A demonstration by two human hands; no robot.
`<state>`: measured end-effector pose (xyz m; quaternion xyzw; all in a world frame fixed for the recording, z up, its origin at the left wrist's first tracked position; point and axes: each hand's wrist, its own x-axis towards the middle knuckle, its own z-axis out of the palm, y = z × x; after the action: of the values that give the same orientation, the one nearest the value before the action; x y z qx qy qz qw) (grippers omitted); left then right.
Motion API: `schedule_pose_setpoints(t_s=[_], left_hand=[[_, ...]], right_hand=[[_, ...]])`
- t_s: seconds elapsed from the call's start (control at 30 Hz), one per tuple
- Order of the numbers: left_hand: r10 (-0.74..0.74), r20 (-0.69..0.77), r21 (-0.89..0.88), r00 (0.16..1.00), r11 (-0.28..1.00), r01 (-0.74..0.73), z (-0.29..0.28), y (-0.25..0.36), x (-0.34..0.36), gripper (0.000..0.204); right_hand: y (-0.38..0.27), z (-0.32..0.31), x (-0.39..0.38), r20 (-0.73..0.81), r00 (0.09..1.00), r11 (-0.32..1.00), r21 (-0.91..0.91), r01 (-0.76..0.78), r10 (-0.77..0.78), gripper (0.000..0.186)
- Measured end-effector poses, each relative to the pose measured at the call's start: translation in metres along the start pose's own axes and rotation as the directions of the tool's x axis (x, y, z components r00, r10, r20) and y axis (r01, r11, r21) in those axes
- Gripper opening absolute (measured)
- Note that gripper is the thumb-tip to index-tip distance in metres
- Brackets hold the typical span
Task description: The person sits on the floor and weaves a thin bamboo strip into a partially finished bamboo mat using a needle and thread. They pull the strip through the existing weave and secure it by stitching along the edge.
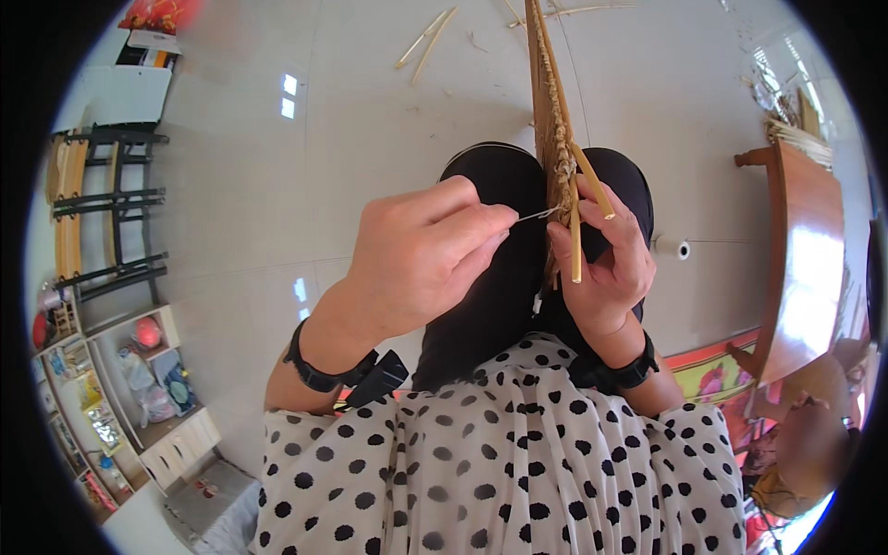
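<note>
Head view: left hand [412, 250] has thumb and index pinched together on a thin strand [532, 216], its far end at the braided edge of the panel [551, 139]. Panel stands upright between the knees [490, 185]. Right hand [610, 264], fingers curled, grips the panel's near end around two jutting canes [575, 245]. White roll [672, 247] right of knees; loose sticks [435, 44] on floor [370, 120] ahead.

At six o'clock, the loose cloth garment [481, 462] was white with black polka dots; at two, the slim, straight plant stalks [593, 180] were straw-yellow; at three, the flat-topped wooden table [803, 259] was reddish-brown.
</note>
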<state>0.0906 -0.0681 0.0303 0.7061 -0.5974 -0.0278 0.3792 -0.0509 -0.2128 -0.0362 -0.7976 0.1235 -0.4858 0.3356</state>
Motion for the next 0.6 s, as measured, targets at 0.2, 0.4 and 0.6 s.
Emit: schedule_pose_setpoints(t_s=[0.2, 0.4, 0.6], left_hand=[[0.015, -0.003, 0.038, 1.000, 0.999, -0.014, 0.003, -0.004, -0.004, 0.018], [-0.009, -0.015, 0.008, 1.000, 1.000, 0.009, 0.005, -0.006, -0.009, 0.013], [0.034, -0.024, 0.008, 0.999, 0.999, -0.034, 0.005, -0.008, -0.008, 0.020]], right_hand=[[0.004, -0.002, -0.007, 0.023, 0.999, 1.000, -0.012, -0.027, 0.027, 0.041], [0.006, 0.001, -0.015, -0.003, 0.996, 0.995, 0.046, -0.088, 0.088, 0.038], [0.007, -0.001, -0.018, 0.011, 0.997, 0.996, 0.040, -0.079, 0.078, 0.039]])
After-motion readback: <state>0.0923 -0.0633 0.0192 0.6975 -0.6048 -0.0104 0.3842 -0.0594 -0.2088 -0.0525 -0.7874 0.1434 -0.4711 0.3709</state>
